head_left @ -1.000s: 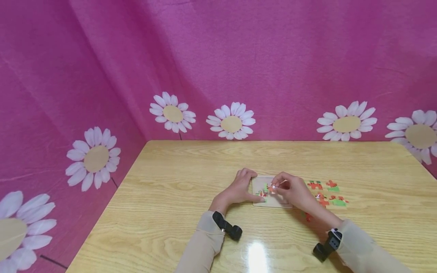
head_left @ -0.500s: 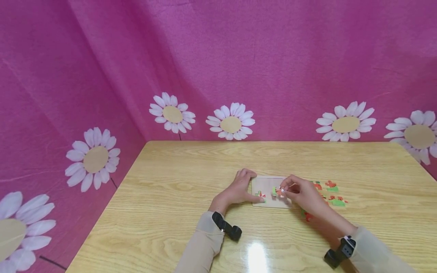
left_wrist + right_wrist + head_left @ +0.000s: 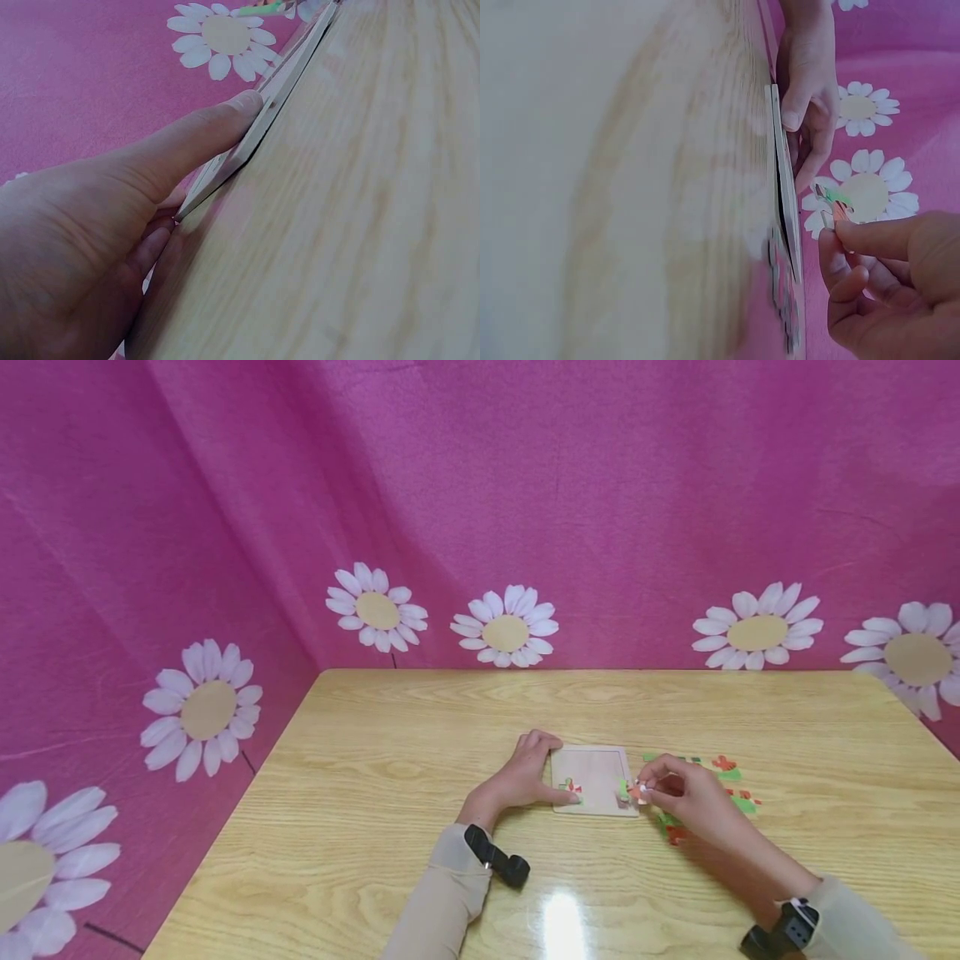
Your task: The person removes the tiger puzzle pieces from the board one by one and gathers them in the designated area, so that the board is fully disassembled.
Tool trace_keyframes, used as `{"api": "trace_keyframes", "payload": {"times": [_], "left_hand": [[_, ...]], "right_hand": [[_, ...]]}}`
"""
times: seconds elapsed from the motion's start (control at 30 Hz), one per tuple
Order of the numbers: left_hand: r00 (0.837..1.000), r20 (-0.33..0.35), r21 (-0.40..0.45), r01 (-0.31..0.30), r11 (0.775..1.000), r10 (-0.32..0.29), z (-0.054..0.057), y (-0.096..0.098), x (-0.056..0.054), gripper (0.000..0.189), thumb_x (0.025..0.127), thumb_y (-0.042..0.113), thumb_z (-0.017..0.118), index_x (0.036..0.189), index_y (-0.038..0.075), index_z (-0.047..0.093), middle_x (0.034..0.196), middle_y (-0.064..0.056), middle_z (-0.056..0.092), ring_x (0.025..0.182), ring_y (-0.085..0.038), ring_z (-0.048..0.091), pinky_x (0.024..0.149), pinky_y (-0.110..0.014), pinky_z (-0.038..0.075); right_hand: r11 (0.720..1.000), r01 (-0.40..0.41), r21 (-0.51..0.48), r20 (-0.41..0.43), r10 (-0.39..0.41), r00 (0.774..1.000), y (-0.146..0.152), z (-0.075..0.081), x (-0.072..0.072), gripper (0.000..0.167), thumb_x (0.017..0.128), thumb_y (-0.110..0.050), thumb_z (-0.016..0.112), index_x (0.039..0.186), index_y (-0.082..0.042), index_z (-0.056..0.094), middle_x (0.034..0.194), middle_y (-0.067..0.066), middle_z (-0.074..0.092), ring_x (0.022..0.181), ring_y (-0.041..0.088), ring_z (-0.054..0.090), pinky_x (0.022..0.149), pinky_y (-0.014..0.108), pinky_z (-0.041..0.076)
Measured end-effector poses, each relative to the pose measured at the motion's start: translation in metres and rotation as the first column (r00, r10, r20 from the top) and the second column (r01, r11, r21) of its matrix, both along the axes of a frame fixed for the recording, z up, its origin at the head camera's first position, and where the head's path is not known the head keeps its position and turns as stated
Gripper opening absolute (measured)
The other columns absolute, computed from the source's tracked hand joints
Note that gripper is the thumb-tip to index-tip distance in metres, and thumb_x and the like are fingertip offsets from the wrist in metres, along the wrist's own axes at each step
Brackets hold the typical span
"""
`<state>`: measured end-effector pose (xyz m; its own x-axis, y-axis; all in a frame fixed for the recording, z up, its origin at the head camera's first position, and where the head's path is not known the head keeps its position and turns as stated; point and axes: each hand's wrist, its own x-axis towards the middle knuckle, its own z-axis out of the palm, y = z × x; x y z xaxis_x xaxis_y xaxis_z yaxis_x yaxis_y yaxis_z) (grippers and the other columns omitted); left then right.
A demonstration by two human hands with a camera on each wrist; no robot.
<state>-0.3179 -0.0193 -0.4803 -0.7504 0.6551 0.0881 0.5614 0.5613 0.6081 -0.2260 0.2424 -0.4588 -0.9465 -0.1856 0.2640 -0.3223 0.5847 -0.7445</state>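
A wooden puzzle tray [image 3: 600,770] with a raised rim lies on the table. One red, white and green puzzle piece [image 3: 570,787] sits in its near left corner. My left hand [image 3: 519,778] grips the tray's left side, its thumb [image 3: 246,103] over the near rim and its fingers by the far left corner. Between thumb and fingertips, my right hand [image 3: 693,797] pinches another jigsaw piece [image 3: 838,201], orange and green. That piece is raised above the tray's right rim. The right hand partly hides the loose pieces behind it.
Several loose puzzle pieces [image 3: 742,799] in red, orange and green lie on the wooden table [image 3: 420,735] right of the tray. Another loose piece [image 3: 673,834] lies nearer the front. A pink curtain [image 3: 622,510] with daisies hangs behind the table and along its left.
My right hand has moved rightward with the pinched piece, from over the tray's middle to its right rim. The left hand and the tray have stayed in place.
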Motion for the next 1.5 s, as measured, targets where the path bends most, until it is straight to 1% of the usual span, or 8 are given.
{"api": "trace_keyframes", "payload": {"times": [0.23, 0.4, 0.47, 0.6, 0.73, 1.0, 1.33, 1.5], "left_hand": [[1.0, -0.008, 0.005, -0.001, 1.0, 0.001, 0.001, 0.0, -0.001, 0.081, 0.078, 0.032, 0.088, 0.139, 0.0, 0.045, 0.135, -0.01, 0.039, 0.127, -0.024, 0.033, 0.11, -0.028, 0.032], [1.0, 0.0, 0.009, -0.007, 1.0, 0.007, 0.001, 0.0, -0.002, 0.082, 0.078, 0.033, 0.088, 0.139, 0.0, 0.045, 0.137, -0.01, 0.039, 0.127, -0.024, 0.034, 0.11, -0.029, 0.031], [1.0, 0.006, 0.011, -0.012, 1.0, 0.012, 0.001, 0.0, -0.002, 0.082, 0.077, 0.033, 0.088, 0.139, 0.0, 0.046, 0.137, -0.009, 0.039, 0.127, -0.023, 0.034, 0.11, -0.028, 0.031], [1.0, 0.012, 0.013, -0.019, 1.0, 0.019, 0.001, 0.001, -0.002, 0.082, 0.077, 0.034, 0.088, 0.139, 0.001, 0.046, 0.136, -0.008, 0.039, 0.127, -0.022, 0.034, 0.11, -0.028, 0.032], [1.0, 0.012, 0.012, -0.014, 1.0, 0.014, 0.002, 0.001, -0.001, 0.082, 0.077, 0.033, 0.088, 0.139, 0.0, 0.047, 0.137, -0.009, 0.04, 0.127, -0.022, 0.034, 0.11, -0.028, 0.032], [1.0, -0.02, 0.017, -0.004, 1.0, 0.004, 0.002, 0.001, -0.002, 0.081, 0.076, 0.032, 0.088, 0.138, -0.002, 0.048, 0.136, -0.011, 0.041, 0.127, -0.025, 0.035, 0.11, -0.029, 0.031], [1.0, -0.013, 0.018, -0.001, 1.0, 0.002, -0.001, 0.001, -0.001, 0.082, 0.077, 0.032, 0.088, 0.139, -0.001, 0.046, 0.137, -0.012, 0.04, 0.128, -0.025, 0.034, 0.111, -0.029, 0.031], [1.0, -0.013, 0.018, 0.004, 1.0, -0.004, -0.002, 0.001, -0.001, 0.08, 0.077, 0.031, 0.088, 0.138, -0.001, 0.046, 0.136, -0.011, 0.04, 0.128, -0.025, 0.034, 0.11, -0.029, 0.031]], "right_hand": [[1.0, 0.011, -0.018, 0.033, -0.011, 0.999, 0.011, 0.002, 0.009, 0.016, 0.086, 0.006, 0.074, 0.095, -0.005, 0.066, 0.091, 0.004, 0.064, 0.076, 0.01, 0.062, 0.065, 0.021, 0.053], [1.0, 0.014, 0.015, -0.028, -0.014, 1.0, 0.019, -0.002, 0.014, 0.018, 0.085, 0.007, 0.075, 0.094, -0.006, 0.067, 0.093, 0.004, 0.065, 0.081, 0.006, 0.063, 0.07, 0.019, 0.054], [0.999, 0.026, 0.031, -0.04, -0.025, 0.999, 0.023, -0.003, 0.016, 0.019, 0.084, 0.007, 0.076, 0.093, -0.007, 0.067, 0.092, 0.003, 0.066, 0.078, 0.005, 0.061, 0.066, 0.019, 0.052], [0.998, 0.048, 0.05, -0.011, -0.047, 0.999, 0.03, -0.002, 0.022, 0.018, 0.085, 0.006, 0.075, 0.093, -0.008, 0.067, 0.09, 0.002, 0.067, 0.079, 0.005, 0.061, 0.068, 0.019, 0.053], [0.998, 0.044, 0.046, -0.023, -0.043, 0.999, 0.037, -0.004, 0.027, 0.018, 0.085, 0.007, 0.075, 0.094, -0.007, 0.067, 0.086, 0.001, 0.066, 0.078, 0.004, 0.06, 0.067, 0.017, 0.053], [1.0, 0.023, 0.009, -0.093, -0.022, 0.995, 0.049, -0.01, 0.034, 0.026, 0.079, 0.013, 0.076, 0.091, -0.007, 0.067, 0.087, 0.002, 0.068, 0.07, 0.002, 0.06, 0.053, 0.018, 0.047], [0.996, 0.058, 0.061, -0.087, -0.053, 0.995, 0.064, -0.013, 0.041, 0.026, 0.078, 0.012, 0.078, 0.091, -0.008, 0.067, 0.079, 0.0, 0.067, 0.072, 0.001, 0.059, 0.063, 0.011, 0.048], [0.996, 0.066, 0.053, -0.098, -0.06, 0.993, 0.071, -0.016, 0.044, 0.028, 0.077, 0.014, 0.078, 0.09, -0.008, 0.067, 0.079, -0.002, 0.065, 0.072, 0.002, 0.059, 0.068, 0.008, 0.048]]}}
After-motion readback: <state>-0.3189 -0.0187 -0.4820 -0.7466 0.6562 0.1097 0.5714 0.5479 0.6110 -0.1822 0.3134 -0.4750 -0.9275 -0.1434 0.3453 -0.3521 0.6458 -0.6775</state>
